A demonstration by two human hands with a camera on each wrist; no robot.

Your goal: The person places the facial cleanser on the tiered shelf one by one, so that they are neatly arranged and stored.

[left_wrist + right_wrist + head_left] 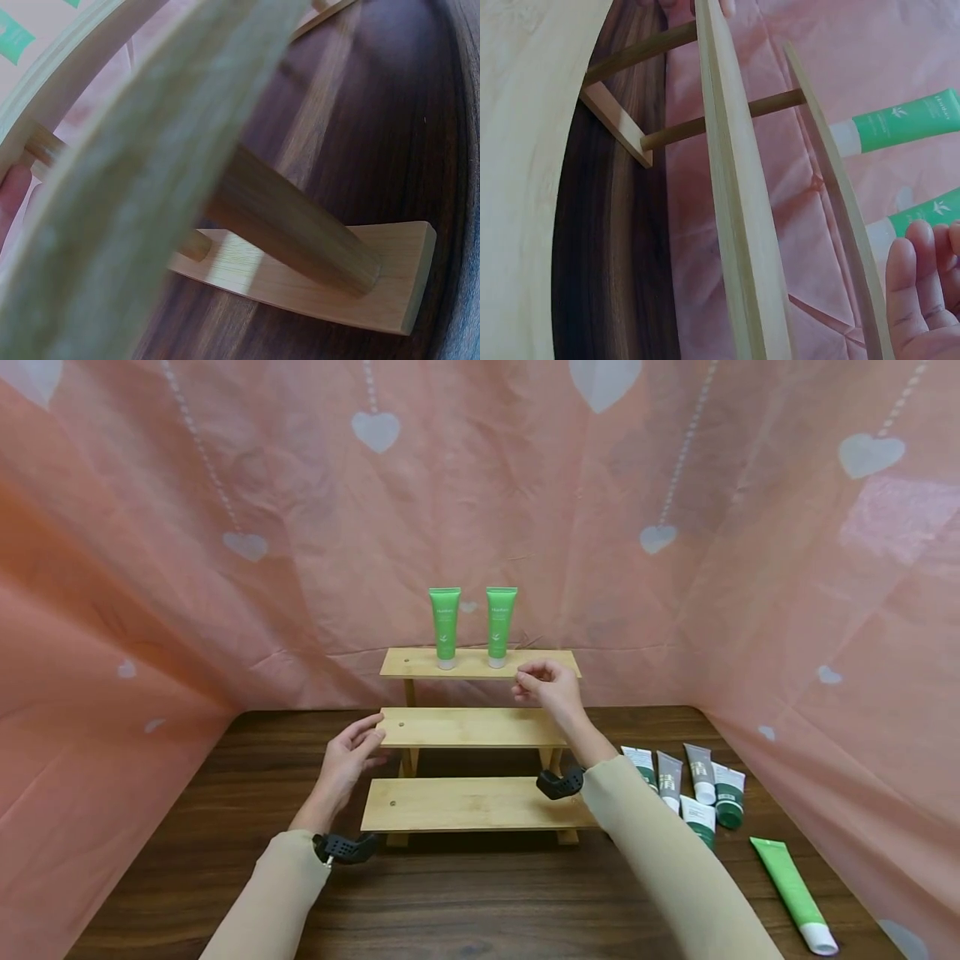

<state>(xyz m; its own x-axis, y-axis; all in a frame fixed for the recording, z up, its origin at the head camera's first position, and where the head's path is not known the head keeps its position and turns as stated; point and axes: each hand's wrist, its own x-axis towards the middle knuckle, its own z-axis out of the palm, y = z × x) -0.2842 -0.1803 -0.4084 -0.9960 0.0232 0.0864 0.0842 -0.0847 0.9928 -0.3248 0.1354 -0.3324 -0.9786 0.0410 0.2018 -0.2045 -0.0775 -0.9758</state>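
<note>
A three-tier wooden display stand (465, 803) stands on the dark table. Two green squeeze tubes (446, 625) are upright on its top shelf (536, 664), caps down. My left hand (347, 758) holds the left end of the middle shelf (465, 727); a fingertip (13, 196) shows by that shelf in the left wrist view. To the right of the right-hand green tube (500, 625), my right hand (553, 687) hovers in front of the top shelf. Its fingers are loosely curled with nothing visible in them, and in the right wrist view the fingers (904, 281) overlap the nearer tube.
On the table to the right lie several grey tubes (701, 772) and white-and-green tubes (729, 793) in a cluster. A longer green tube (787, 881) lies nearer the front right. Pink cloth with white hearts (375, 431) hangs behind and at both sides.
</note>
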